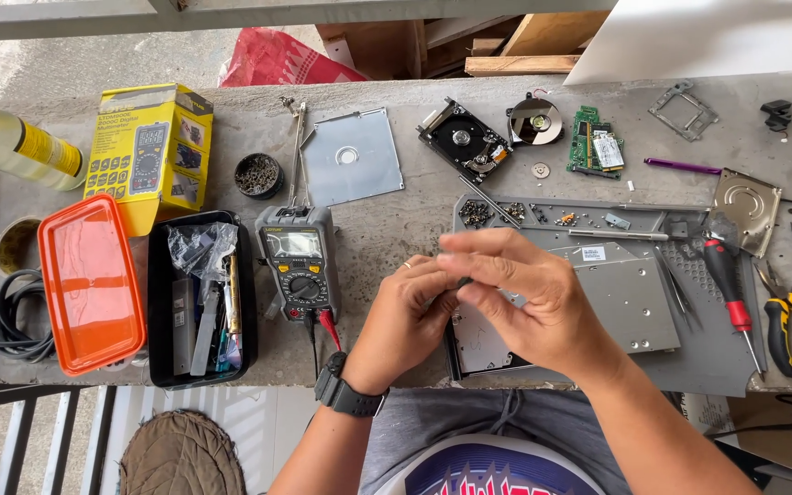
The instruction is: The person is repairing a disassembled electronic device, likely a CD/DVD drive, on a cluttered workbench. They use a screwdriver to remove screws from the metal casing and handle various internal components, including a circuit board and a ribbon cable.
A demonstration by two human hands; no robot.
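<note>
My left hand [402, 316] and my right hand [517, 293] meet above the front edge of the concrete bench [387, 229]. The fingertips of both pinch a small dark part between them; it is too small and blurred to name. A black watch sits on my left wrist. Under my hands lies a grey metal drive casing [625, 298] on a grey panel. A grey multimeter [298, 261] with red and black leads stands just left of my left hand.
An opened hard disk [466, 140], its shiny platter [534, 120] and a green circuit board [593, 142] lie at the back. A red-handled screwdriver [728, 284], yellow-handled pliers [786, 321], an orange lid [89, 284], a black parts box [202, 298] and a yellow carton [148, 151] surround them.
</note>
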